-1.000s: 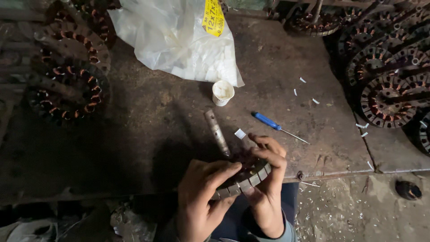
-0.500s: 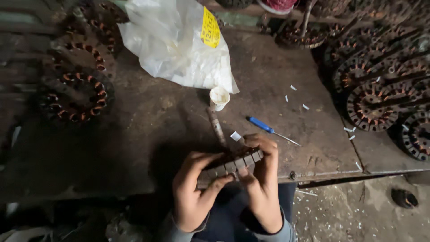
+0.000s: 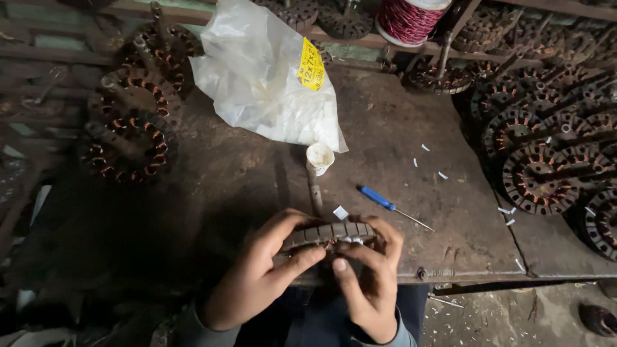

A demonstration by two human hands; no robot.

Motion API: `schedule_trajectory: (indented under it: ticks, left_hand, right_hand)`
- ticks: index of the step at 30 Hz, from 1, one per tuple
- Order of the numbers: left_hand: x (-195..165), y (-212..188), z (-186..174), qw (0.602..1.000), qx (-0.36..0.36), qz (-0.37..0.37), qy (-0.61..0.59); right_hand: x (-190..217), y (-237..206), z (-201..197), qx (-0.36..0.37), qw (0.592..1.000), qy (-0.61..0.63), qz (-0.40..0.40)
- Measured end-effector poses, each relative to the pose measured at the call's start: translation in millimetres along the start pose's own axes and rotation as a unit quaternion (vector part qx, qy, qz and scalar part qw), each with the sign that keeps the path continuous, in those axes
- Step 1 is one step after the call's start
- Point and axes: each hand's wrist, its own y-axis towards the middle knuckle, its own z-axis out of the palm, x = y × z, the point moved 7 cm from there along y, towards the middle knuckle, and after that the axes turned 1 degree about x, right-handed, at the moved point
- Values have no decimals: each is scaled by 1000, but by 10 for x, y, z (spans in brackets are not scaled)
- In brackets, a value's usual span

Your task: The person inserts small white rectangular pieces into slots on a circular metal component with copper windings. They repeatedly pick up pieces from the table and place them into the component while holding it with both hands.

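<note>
Stator ring [image 3: 328, 232] gripped by our left hand [image 3: 257, 276] and right hand [image 3: 369, 283] at bench edge [image 3: 475, 276]; screwdriver [image 3: 389, 205] near.

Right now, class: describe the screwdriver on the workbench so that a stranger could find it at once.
Start at the white plastic bag on the dark workbench. Below it stands a small white cup; right of that lies the screwdriver, the only thing with a bright blue handle.
</note>
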Motion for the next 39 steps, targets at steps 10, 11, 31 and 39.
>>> schedule_trajectory:
  ticks: [10, 11, 31, 39]
  left_hand:
    - [223, -42, 45, 983, -9, -116, -142]
    - [236, -70, 50, 982, -18, -124, -142]
    - [707, -605, 28, 969, -204, 123, -61]
    - [626, -510, 21, 979, -191, 45, -53]
  right_hand:
    - [10, 38, 86, -15, 1000, -14, -16]
    - [43, 63, 101, -16, 999, -17, -25]
    - [-432, 718, -36, 202, 936, -275, 87]
    - [-519, 648, 10, 210, 940, -260, 69]
